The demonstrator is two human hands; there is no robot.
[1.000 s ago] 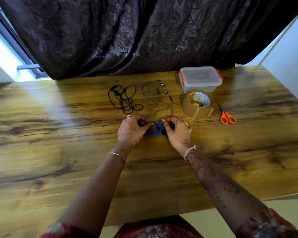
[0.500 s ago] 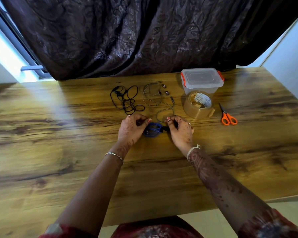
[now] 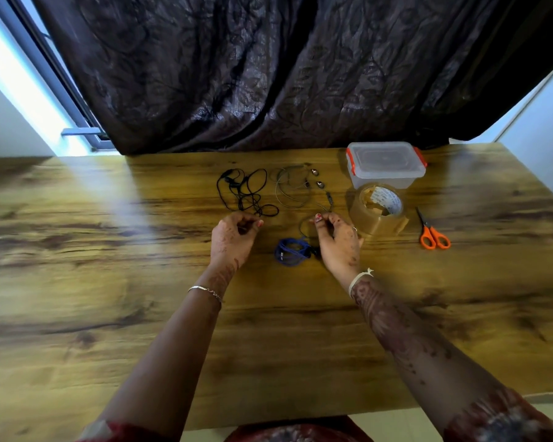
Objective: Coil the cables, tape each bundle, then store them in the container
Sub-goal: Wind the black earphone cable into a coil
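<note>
A coiled blue cable [image 3: 291,252] lies on the wooden table [image 3: 109,282] between my hands, and neither hand holds it. My right hand [image 3: 337,242] pinches the near end of a thin grey earphone cable [image 3: 292,190], which lies in loose loops behind it. My left hand [image 3: 233,239] hovers with its fingers curled, just in front of a tangled black cable [image 3: 246,193]; I see nothing in it. A clear container [image 3: 385,164] with orange clips stands lidded at the back right.
A roll of brown tape [image 3: 377,209] stands in front of the container, close to my right hand. Orange-handled scissors [image 3: 433,235] lie to its right. A dark curtain hangs behind the table's far edge.
Both hands have let go of the blue coil, which now lies on the table. The right hand moved forward and took hold of the grey cable; the left drew away to the left.
</note>
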